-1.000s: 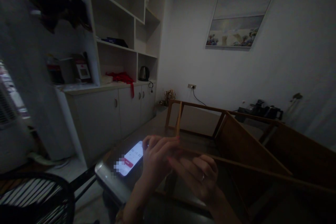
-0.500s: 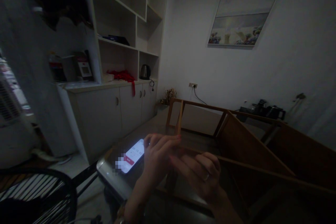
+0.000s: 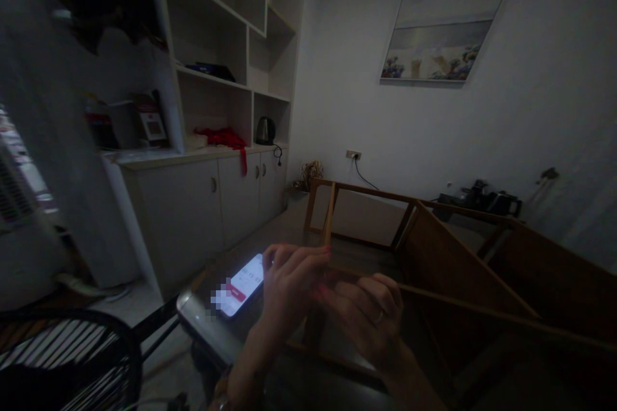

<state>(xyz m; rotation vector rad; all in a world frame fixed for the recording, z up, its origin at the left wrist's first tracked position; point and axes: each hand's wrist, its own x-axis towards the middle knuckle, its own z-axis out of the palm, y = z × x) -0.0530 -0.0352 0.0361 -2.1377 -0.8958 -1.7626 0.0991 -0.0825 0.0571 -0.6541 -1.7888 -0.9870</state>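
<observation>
The room is dim. My left hand [image 3: 289, 292] hovers over a dark table [image 3: 202, 329], its fingers stretched to the right and held loosely together. They meet the fingertips of my right hand [image 3: 370, 321], whose fingers curl inward; a ring shows on one of them. Whether anything sits between the two hands is hidden. A phone [image 3: 240, 285] with a lit screen lies flat on the table just left of my left hand, apart from it.
A wooden frame with slanted panels [image 3: 434, 250] stands right behind the hands. White cabinets and shelves [image 3: 193, 205] at left carry a kettle [image 3: 264, 131] and a red cloth [image 3: 222, 138]. A black wire fan guard [image 3: 72, 359] fills the lower left corner. A painting [image 3: 443, 26] hangs on the far wall.
My right hand's fingers have curled in more and drawn closer to my left hand. The view has shifted slightly; the phone lies where it was.
</observation>
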